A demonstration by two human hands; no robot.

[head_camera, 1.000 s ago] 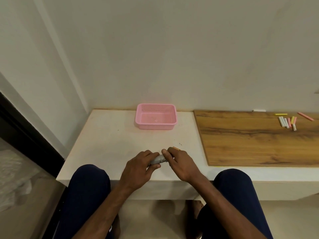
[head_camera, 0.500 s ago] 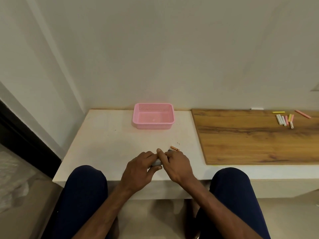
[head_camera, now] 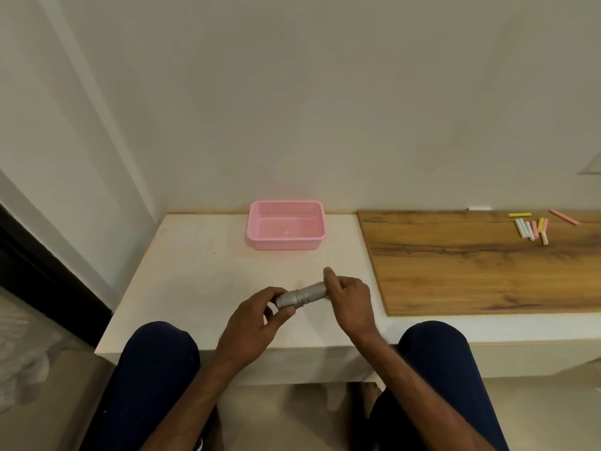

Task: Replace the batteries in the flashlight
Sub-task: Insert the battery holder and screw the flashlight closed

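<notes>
A small silver flashlight [head_camera: 304,296] is held level above the white ledge [head_camera: 195,275], between both hands. My left hand [head_camera: 257,323] pinches its wider left end with thumb and fingers. My right hand [head_camera: 349,302] is wrapped around its right end, which is hidden in the fist. The orange batteries seen earlier are hidden behind my right hand.
A pink plastic basket [head_camera: 286,224] stands at the back of the ledge near the wall. A wooden board [head_camera: 471,265] covers the ledge's right part, with several coloured chalk sticks [head_camera: 533,227] at its far end. My knees sit below the front edge.
The hands have drawn slightly apart and lifted, so more of the flashlight's silver body shows between them. The orange batteries beside my right hand are no longer visible.
</notes>
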